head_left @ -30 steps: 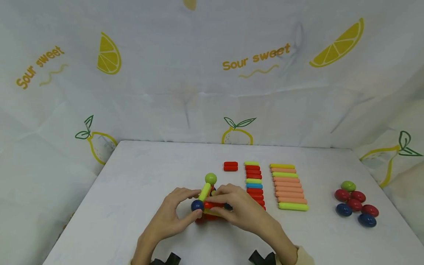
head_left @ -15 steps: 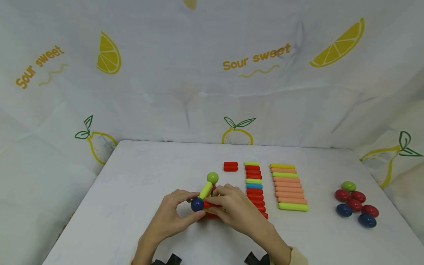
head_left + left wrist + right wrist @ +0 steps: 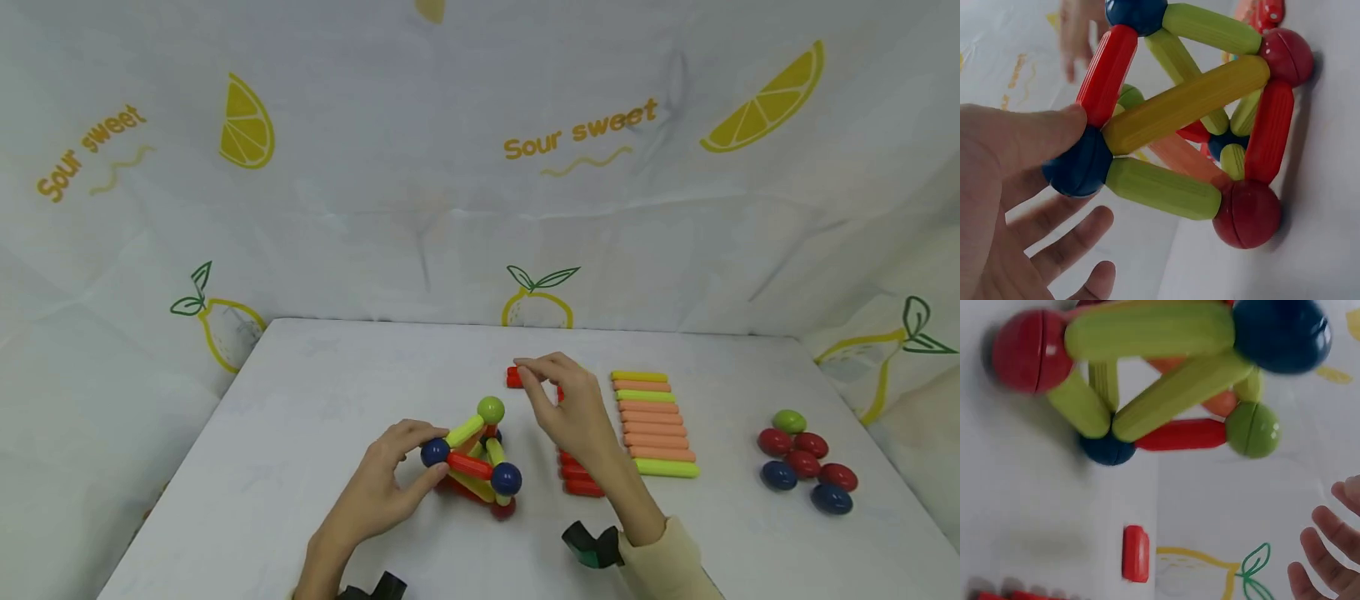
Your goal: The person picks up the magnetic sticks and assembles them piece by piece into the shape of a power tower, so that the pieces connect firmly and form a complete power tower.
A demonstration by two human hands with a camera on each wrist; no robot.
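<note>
one blue ball (image 3: pixel 434 452), lower centre, sat pinched in left hand (image 3: pixel 392 468); right hand (image 3: pixel 576 410), fingers apart, hovered near red rods (image 3: pixel 513 381) below mid-frame.

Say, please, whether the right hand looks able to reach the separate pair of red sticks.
Likely yes: the right hand hovers near the red sticks, and nothing visible stands between them.

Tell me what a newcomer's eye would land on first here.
Most likely the colourful ball-and-stick frame near the middle of the white table, with the left grip on one of its blue balls. Next, probably the neat row of orange and yellow sticks to its right, and the loose red, blue and green balls near the table's right edge.
</note>
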